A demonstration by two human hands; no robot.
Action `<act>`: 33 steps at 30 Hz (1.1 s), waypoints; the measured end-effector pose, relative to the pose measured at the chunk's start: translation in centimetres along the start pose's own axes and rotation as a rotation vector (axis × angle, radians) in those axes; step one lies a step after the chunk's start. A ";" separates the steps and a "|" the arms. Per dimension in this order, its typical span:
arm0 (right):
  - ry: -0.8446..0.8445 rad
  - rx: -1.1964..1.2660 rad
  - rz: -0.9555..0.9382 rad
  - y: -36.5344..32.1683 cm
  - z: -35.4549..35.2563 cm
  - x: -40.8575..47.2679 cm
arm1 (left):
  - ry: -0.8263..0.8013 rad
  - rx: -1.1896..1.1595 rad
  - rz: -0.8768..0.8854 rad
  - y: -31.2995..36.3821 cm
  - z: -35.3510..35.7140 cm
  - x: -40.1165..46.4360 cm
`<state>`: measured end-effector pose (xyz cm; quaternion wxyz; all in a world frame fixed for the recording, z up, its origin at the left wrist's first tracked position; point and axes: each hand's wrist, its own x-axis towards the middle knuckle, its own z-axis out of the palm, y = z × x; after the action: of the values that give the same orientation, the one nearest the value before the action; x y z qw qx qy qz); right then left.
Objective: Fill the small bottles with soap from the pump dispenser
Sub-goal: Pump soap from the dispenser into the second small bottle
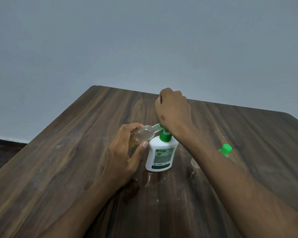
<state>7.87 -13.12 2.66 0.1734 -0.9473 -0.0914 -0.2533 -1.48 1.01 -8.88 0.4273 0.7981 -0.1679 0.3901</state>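
The left hand (126, 152) grips a small clear bottle (143, 133), uncapped and tilted nearly on its side, with a little yellowish liquid pooled at the low end inside the palm and its open neck set against the green nozzle of the white pump dispenser (159, 154), which stands upright near the middle of the dark wooden table (67, 152). The right hand (173, 111), fingers curled into a fist, bears down on the dispenser's pump head, which it mostly covers. A second small bottle with a green cap (225, 149) lies on the table to the right, partly hidden behind the right forearm.
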 end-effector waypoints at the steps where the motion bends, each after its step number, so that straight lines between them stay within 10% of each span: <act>1: -0.006 0.006 0.011 0.0 0.1 -0.1 | 0.000 0.002 0.005 -0.1 0.0 0.0; 33: -0.049 0.008 0.011 -0.2 -0.3 -0.5 | -0.002 0.021 0.034 0.2 0.0 0.0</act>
<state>7.31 -13.10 2.68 0.1762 -0.9531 -0.0917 -0.2285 -1.61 0.90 -8.77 0.4120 0.8000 -0.1780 0.3982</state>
